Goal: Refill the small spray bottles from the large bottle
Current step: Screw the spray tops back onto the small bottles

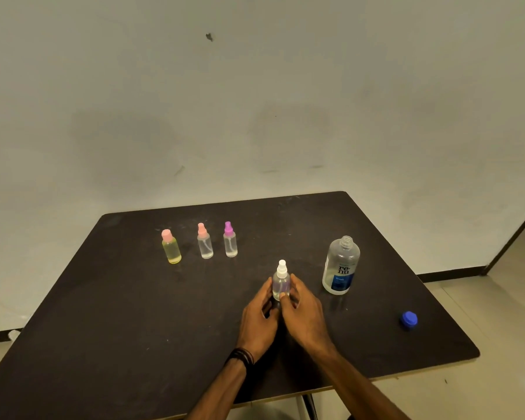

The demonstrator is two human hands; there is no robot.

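Now the white-capped spray bottle (281, 281) stands upright, long axis vertical, nozzle up, just left of the large bottle (341, 266), which is uncapped. It's gripped by left hand (259, 310) & right hand (300, 309), fingers curled round its body. Body should be steadied w/ one hand while top is unscrewed, kept vertical.

A white-topped clear spray bottle (281, 281) stands upright at centre; three small bottles (205, 244) line up far left; the uncapped large bottle (341, 265) stands right, blue cap (409, 319) apart.
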